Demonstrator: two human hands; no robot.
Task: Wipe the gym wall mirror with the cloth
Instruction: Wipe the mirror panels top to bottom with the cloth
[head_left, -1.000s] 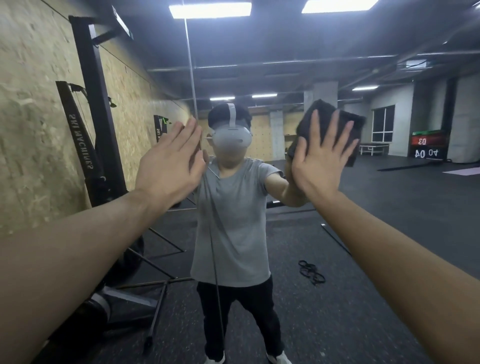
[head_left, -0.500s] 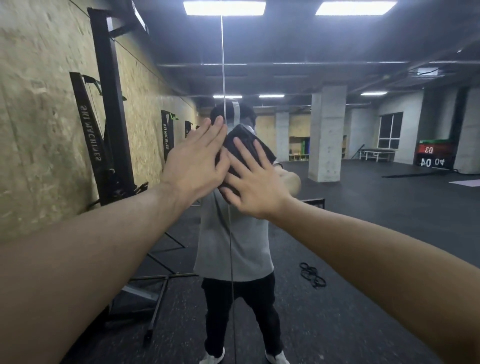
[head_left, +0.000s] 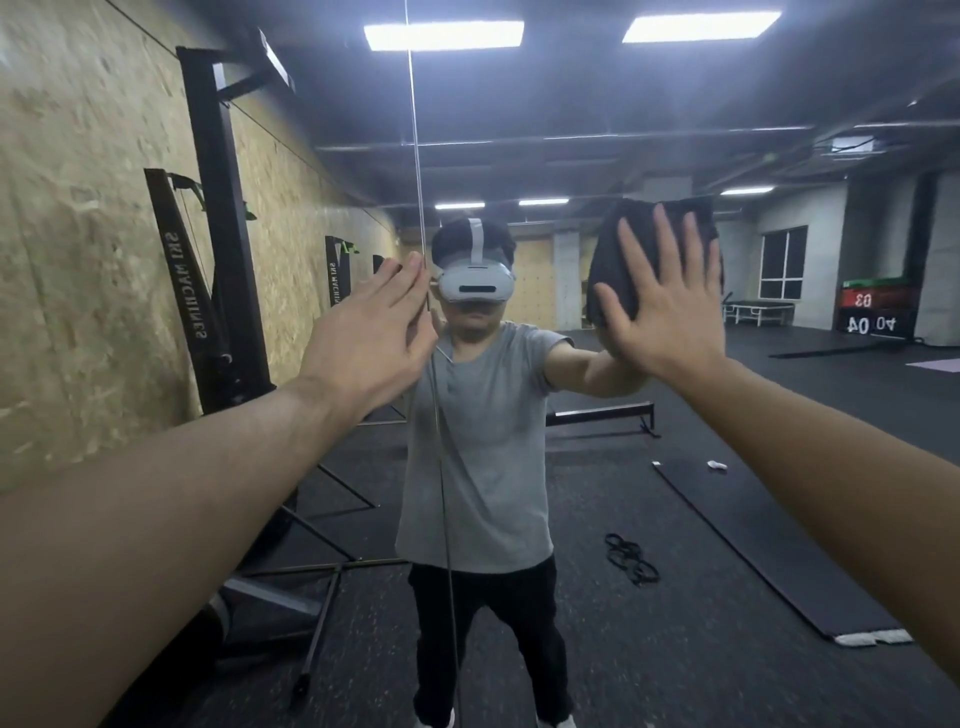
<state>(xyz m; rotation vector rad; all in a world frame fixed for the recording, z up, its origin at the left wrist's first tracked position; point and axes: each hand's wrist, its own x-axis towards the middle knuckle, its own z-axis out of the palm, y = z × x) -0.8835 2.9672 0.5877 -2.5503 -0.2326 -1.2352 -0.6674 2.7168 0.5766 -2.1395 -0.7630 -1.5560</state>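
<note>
Head view: a dark cloth (head_left: 623, 260) is pressed flat to the mirror (head_left: 727, 467) under the spread-fingered right hand (head_left: 670, 317), mid-wipe, while the flat left hand (head_left: 371, 340) braces beside it; a sweep onto unwiped glass seems called for next.

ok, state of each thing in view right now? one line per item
cloth: dark, bunched, pressed flat against the glass under the right palm
right hand: fingers straight and spread, pressing the cloth
left hand: fingers straight and together, flat by the seam, no cloth
mirror: upright on the wall, vertical seam between panels showing
ceiling lights: on, seen reflected
resistance bands: lying loose on the floor, seen reflected
</note>
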